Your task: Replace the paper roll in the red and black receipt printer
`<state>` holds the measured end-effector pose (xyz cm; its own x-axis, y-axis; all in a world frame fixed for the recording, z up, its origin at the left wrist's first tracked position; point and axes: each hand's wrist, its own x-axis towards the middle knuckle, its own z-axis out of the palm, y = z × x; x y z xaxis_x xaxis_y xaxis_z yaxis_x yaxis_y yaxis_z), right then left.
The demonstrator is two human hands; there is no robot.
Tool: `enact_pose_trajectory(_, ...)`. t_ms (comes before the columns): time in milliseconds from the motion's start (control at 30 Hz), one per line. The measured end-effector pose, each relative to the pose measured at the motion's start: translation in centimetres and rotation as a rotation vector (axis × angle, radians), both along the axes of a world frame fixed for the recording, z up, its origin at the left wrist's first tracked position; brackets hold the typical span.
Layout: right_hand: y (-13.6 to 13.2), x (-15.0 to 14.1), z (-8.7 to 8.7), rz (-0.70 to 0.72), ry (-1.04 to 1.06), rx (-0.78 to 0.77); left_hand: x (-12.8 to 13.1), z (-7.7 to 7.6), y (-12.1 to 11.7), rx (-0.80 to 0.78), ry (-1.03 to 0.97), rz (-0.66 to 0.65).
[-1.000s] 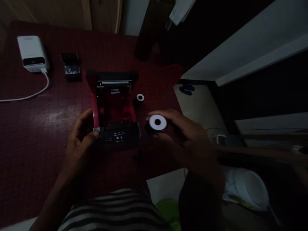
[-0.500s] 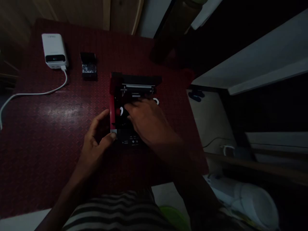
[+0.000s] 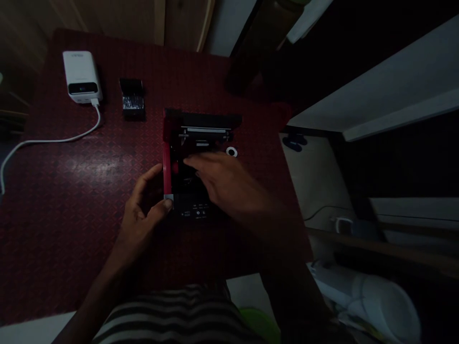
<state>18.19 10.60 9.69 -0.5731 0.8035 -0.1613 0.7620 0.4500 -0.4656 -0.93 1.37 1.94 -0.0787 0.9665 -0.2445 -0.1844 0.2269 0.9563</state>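
A small red and black machine, which looks like a label printer, stands on the table with its lid raised. My left hand holds its left side, thumb on the grey front corner and fingertips against the red wall. Over the open compartment is my right hand, palm down, its fingers reaching in beside a red round holder. Its fingertips are close together, and what they hold, if anything, is hidden in the dark. A white ring with a dark centre shows just beyond the right knuckles.
A white power bank with a plugged-in white cable lies at the back left. Near it is a small black object with a printed face. A dark bottle-like shape stands at the back right of the red patterned table.
My right hand has shifted slightly right and toward me. The white ring by the red holder no longer shows, while the ring at right shows more fully. My left hand keeps its hold.
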Motion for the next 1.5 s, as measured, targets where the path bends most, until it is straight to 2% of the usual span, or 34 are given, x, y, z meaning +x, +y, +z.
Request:
enact_pose_trajectory(100, -1.1, 1.5, 0.3, 0.099, 0.205, 0.010, -0.1, 0.0, 0.1, -0.007, 0.006, 0.003)
enact_pose_trajectory(200, -1.7, 1.9, -0.2, 0.138, 0.238, 0.057, -0.2, 0.1, 0.0, 0.003, 0.025, 0.010)
enact_pose_trajectory(367, -2.1, 1.9, -1.4, 0.066, 0.241, 0.225, -0.8, 1.0, 0.9, 0.059, 0.157, 0.060)
enact_pose_trajectory(467, -2.7, 2.1, -1.8, 0.039, 0.223, 0.304, -1.3, 1.6, 3.1, 0.138, 0.256, 0.094)
enact_pose_trajectory(600, -4.0, 2.3, -2.2, 0.032, 0.233, 0.456, -1.3, 3.2, 7.6, 0.330, 0.278, 0.092)
enact_pose_trajectory(700, -5.3, 2.3, -2.6, 0.020, 0.234, 0.561, -0.4, 4.8, 10.0, 0.339, 0.320, 0.082)
enact_pose_trajectory(767, -6.1, 2.3, -2.9, -0.009, 0.231, 0.630, 0.3, 5.6, 10.5, 0.343, 0.300, 0.100)
enact_pose_trajectory(833, -7.0, 2.5, -3.2, -0.026, 0.208, 0.687, 0.8, 5.7, 10.1, 0.363, 0.248, 0.120)
enact_pose_trajectory(933, -8.1, 3.0, -3.5, -0.009, 0.155, 0.707, 0.9, 5.1, 8.1, 0.370, 0.245, 0.076)
enact_pose_trajectory(1100, -9.1, 3.1, -3.6, -0.097, 0.160, 0.734, 0.7, 3.2, 4.0, 0.110, 0.233, 0.116)
enact_pose_trajectory(1167, -9.0, 3.0, -3.7, -0.141, 0.177, 0.732, 0.8, 2.4, 2.9, 0.026, 0.196, 0.090)
enact_pose_trajectory(1300, -8.4, 2.9, -4.0, -0.129, 0.233, 0.659, 1.2, 1.6, 2.1, -0.046, 0.080, 0.018)
enact_pose_trajectory(1500, -8.2, 2.9, -4.1, -0.113, 0.261, 0.534, 1.2, 1.7, 2.2, -0.066, 0.056, 0.032)
